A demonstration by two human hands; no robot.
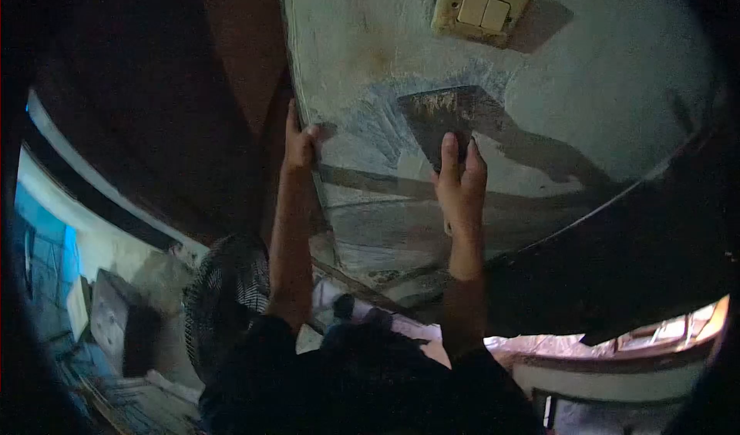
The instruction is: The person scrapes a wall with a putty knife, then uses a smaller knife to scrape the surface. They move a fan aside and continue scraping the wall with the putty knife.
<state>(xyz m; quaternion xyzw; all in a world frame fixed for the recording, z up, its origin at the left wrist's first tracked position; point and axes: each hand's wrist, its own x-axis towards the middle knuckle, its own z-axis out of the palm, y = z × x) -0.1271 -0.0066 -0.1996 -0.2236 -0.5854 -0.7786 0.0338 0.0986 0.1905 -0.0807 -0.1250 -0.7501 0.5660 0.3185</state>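
Head view: below the light switch (483, 9), the right hand (461, 184) is closed around a scraper (441, 115) held flat on the wall (609, 80). Left of the switch, the left hand (299, 143) clasps the wall's edge. An upward slip could chip the switch.

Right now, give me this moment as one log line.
left hand: grips edge of wall | right hand: holds scraper flat against it | light switch: above scraper

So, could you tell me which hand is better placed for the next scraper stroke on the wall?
Right, probably. The right hand presses the scraper against the wall below the light switch, while the left hand grips the wall's edge, away from the blade.
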